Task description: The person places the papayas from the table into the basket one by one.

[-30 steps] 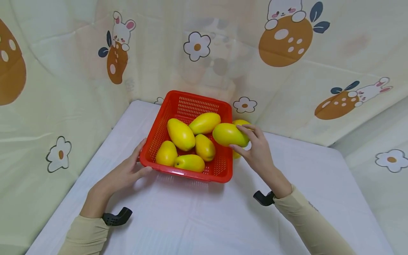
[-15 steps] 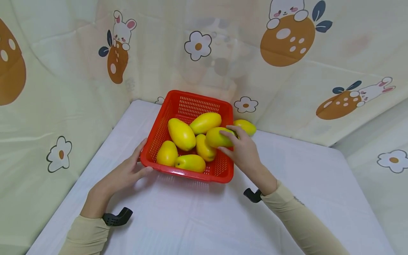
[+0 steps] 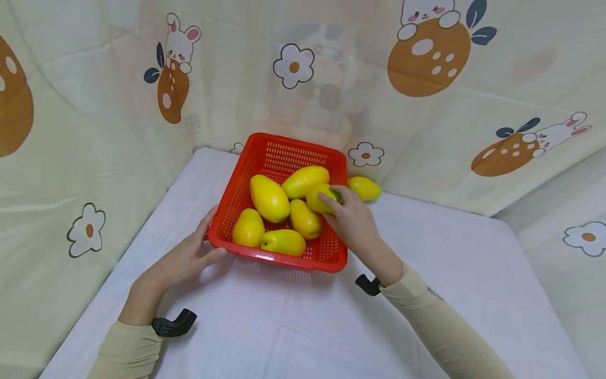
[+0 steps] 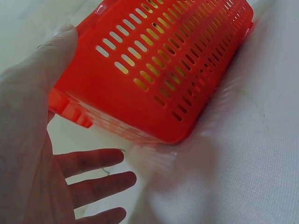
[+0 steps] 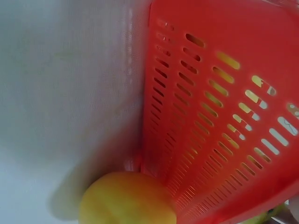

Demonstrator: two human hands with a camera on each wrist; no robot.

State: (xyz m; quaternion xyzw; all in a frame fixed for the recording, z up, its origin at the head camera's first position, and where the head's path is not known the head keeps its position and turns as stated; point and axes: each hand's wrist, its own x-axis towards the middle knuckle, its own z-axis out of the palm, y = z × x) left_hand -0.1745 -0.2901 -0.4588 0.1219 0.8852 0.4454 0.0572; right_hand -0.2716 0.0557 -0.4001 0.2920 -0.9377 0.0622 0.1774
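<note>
A red plastic basket with slotted walls holds several yellow mangoes. My left hand grips its near-left corner. In the left wrist view, the thumb of the left hand lies on the rim of the basket, while three fingers extend below, apart from it. Inside the right wall, my right hand holds a greenish-yellow mango by its right end, above the other fruit. Whether that mango touches those under it is hidden. One more mango lies outside, against the basket's right side.
The basket stands on a white cloth-covered table, close to its back edge. A printed curtain hangs behind and to the left. The right wrist view shows the outside mango beside the slotted wall.
My right hand has carried the greenish mango leftward over the right rim into the basket. The mango outside has come into fuller view. My left hand and the basket stay in place.
</note>
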